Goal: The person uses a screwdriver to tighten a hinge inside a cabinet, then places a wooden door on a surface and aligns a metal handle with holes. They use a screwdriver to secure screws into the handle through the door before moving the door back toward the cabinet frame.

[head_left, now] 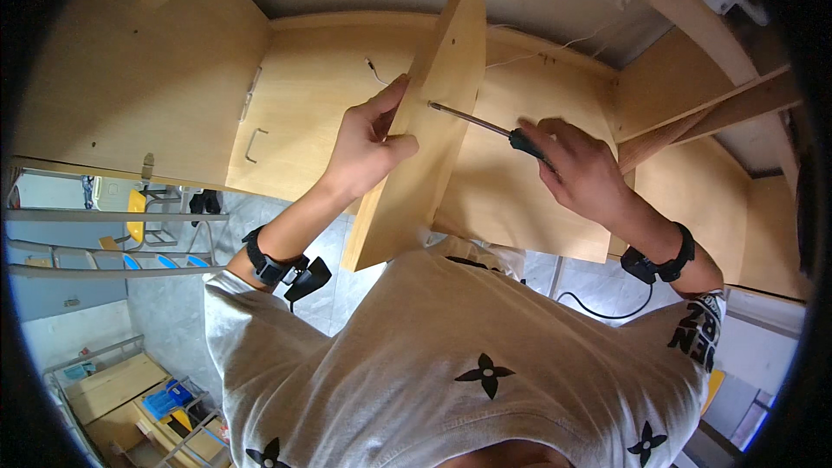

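Pale wooden desktop (520, 186); right hand (581, 165) clamps black-handled steel screwdriver (481, 122), shaft running leftward to tan rectangular wooden board (449, 74), left edge gripped by left hand (368, 140).

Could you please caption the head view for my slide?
Left hand holds a pale wooden board, right hand a black-handled metal screwdriver.

A flat, pale wooden board (438, 156) stands on edge, a small dark spot (453, 41) marking its face. Right of the board, a screwdriver (490, 126) with a dark handle has its metal tip at that face.
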Motion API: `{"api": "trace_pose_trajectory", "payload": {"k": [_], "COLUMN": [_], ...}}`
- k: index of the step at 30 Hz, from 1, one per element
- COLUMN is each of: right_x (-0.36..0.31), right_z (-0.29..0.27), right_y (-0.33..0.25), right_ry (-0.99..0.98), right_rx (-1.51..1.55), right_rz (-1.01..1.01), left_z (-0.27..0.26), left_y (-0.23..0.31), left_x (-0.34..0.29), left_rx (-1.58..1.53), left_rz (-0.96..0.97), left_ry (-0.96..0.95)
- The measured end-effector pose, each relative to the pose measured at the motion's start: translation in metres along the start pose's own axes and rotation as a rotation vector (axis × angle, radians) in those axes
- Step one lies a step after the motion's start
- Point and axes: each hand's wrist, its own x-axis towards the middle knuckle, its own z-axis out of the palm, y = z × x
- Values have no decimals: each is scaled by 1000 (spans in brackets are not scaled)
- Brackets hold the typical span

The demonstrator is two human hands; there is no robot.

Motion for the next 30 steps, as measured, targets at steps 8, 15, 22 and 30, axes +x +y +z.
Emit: {"api": "trace_pose_trajectory", "payload": {"k": [8, 15, 22, 30], "right_x": [1, -3, -15, -29], "right_z": [-22, -13, -14, -7], "right_y": [1, 2, -17, -10], "right_ry": [-208, -74, 129, 121], "right_rx": [1248, 181, -208, 703], "right_rz": [901, 390, 25, 581], "left_z": [12, 18, 17, 18], "left_y": [-1, 5, 2, 4], "left_x": [-5, 1, 4, 11], "left_rx": [75, 9, -22, 27], "left_rz": [55, 50, 41, 132], "left_ry": [13, -21, -15, -52]}}
